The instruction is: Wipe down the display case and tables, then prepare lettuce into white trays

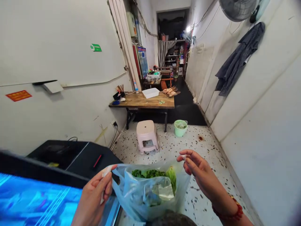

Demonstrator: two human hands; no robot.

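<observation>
A translucent pale-blue plastic bag (129, 197) hangs open in front of me, low in the head view. Leafy greens (150, 173) show inside it, with a paler yellow-green bunch (172, 175) at the right. My left hand (97, 188) is closed around the bag's left handle. At the bag's upper right corner, my right hand (201, 171) pinches the other handle between thumb and fingers. A dark rounded shape (172, 219) covers part of the bag's bottom, and I cannot make out what it is.
A bright screen (39, 201) and a black cabinet (94, 158) stand at the left. Ahead are a pink stool (147, 133), a green bucket (180, 129) and a wooden table (134, 101) bearing a white tray (150, 92), skewers (170, 91) and scissors (161, 102).
</observation>
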